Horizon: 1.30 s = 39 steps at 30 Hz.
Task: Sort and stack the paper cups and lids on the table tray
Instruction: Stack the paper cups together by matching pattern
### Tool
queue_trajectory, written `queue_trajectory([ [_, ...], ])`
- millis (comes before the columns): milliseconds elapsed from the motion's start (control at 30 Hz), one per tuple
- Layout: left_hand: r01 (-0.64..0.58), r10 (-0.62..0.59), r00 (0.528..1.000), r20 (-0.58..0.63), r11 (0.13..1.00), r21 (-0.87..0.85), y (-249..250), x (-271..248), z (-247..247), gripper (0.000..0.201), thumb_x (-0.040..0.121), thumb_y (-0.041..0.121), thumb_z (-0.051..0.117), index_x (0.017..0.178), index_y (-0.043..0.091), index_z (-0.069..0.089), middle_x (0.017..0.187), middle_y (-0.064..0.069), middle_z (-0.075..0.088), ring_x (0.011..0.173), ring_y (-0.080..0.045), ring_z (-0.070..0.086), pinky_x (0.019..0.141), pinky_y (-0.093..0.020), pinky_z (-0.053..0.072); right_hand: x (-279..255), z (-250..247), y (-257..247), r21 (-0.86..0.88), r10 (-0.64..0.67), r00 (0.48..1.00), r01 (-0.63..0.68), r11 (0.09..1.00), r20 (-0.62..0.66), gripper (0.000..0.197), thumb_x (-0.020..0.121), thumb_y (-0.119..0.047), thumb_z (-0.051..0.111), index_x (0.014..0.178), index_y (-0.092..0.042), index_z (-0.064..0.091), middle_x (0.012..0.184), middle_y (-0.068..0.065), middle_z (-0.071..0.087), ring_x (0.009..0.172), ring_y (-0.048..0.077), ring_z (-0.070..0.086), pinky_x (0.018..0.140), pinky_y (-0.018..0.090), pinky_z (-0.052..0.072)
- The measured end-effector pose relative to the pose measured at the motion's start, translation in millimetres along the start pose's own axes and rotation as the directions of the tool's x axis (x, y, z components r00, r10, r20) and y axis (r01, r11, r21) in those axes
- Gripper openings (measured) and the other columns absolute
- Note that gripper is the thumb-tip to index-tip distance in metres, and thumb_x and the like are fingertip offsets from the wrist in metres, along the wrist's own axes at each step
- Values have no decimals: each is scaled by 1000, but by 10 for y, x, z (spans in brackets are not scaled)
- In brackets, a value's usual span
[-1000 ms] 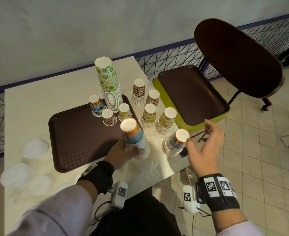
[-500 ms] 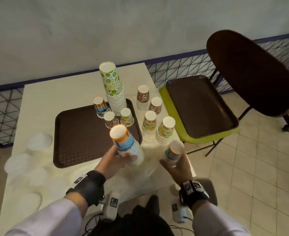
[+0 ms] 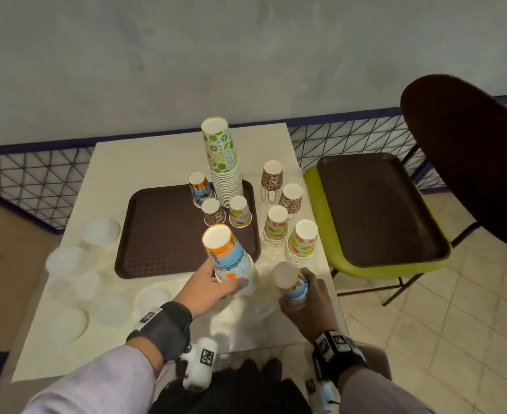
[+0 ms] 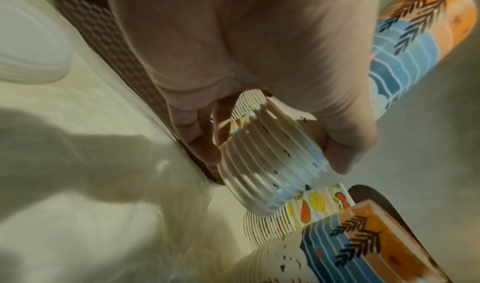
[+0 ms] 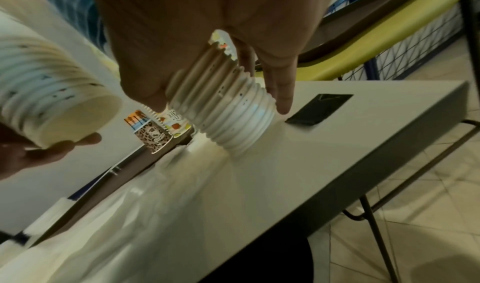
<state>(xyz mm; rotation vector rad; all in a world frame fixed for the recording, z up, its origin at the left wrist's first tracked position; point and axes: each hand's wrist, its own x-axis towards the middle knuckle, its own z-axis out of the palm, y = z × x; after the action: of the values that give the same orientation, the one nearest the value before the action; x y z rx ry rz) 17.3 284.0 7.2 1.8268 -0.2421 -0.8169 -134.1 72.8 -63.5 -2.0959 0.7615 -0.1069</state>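
Note:
My left hand [image 3: 231, 283] grips a tilted stack of orange-and-blue paper cups [image 3: 226, 258] lifted just off the brown tray's [image 3: 162, 234] near right corner; its ribbed rims [image 4: 270, 164] show between thumb and fingers. My right hand [image 3: 294, 297] grips a second, shorter orange-and-blue stack [image 3: 289, 282] whose rims [image 5: 228, 113] touch the table. A tall lime-print stack [image 3: 222, 162] and three small cups stand on the tray. Translucent lids [image 3: 103, 231] lie on the table's left side.
Several short cup stacks [image 3: 276, 225] stand right of the tray. A second brown tray [image 3: 377, 210] lies on a green chair beside the table, a dark chair back [image 3: 470, 159] above it. Crumpled clear plastic [image 5: 155, 184] lies by the front edge.
My right hand, open in the air over the table's right edge a second ago, has come in and gripped the second orange-and-blue stack. The left hand's stack has tilted further.

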Motion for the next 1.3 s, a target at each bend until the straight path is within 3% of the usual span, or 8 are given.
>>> queue_trajectory([
  [267,-34,19,989,-148,995,-95,138,-60,-401,68,64,47,89,126,28,66,117,4,77,110,-20,72,96,-46,60,-112,-103,-349,169,-47,993,28,985,111,73,62,-44,86,124,-43,49,114,-14,60,100,7,63,88,34,58],
  [400,-113,60,963,-262,975,-193,404,48,-691,66,58,47,85,119,31,65,112,14,77,107,-9,73,86,-30,61,-67,-143,-701,265,-111,958,39,964,265,66,64,-38,91,119,-39,54,110,-18,69,103,2,67,85,24,58],
  [500,-155,86,950,-299,964,-215,593,215,-934,52,76,31,85,124,32,64,118,12,76,113,-11,70,89,-32,60,40,-151,-1057,356,-157,940,41,934,304,64,72,-24,90,124,-35,54,110,-30,68,105,-7,65,80,10,51],
  [633,-205,121,922,-369,958,-198,716,593,-1253,49,91,18,77,137,24,61,127,6,73,117,-13,69,95,-35,57,312,-74,-1480,429,-185,958,75,900,220,68,73,-38,87,132,-32,55,122,-21,69,113,-4,63,95,19,53],
  [800,-202,132,900,-415,971,-131,826,1155,-1535,80,68,49,87,139,28,56,127,9,71,113,-9,69,94,-36,58,609,4,-1836,458,-168,975,84,885,146,58,78,-30,85,122,-46,52,118,-32,65,111,-13,60,87,9,48],
  [967,-142,119,930,-348,989,-40,730,1719,-1677,79,67,51,90,136,36,55,127,13,70,117,-11,67,106,-49,54,678,148,-1905,436,-150,981,82,896,123,58,71,-47,84,119,-49,52,115,-31,67,111,-11,60,88,14,49],
  [1167,-113,120,949,-292,993,40,650,2045,-1611,84,69,44,90,141,34,48,134,11,65,122,-14,63,109,-44,51,628,242,-1851,429,-151,980,81,900,132,55,78,-24,86,118,-42,53,111,-40,64,108,-12,61,81,8,51],
  [1300,-72,90,954,-287,995,73,628,2215,-1576,84,72,37,91,143,32,46,132,10,64,120,-14,62,108,-41,51,663,234,-1876,411,-145,981,80,908,131,61,71,-48,83,124,-42,54,120,-34,64,114,-6,61,89,18,53],
])
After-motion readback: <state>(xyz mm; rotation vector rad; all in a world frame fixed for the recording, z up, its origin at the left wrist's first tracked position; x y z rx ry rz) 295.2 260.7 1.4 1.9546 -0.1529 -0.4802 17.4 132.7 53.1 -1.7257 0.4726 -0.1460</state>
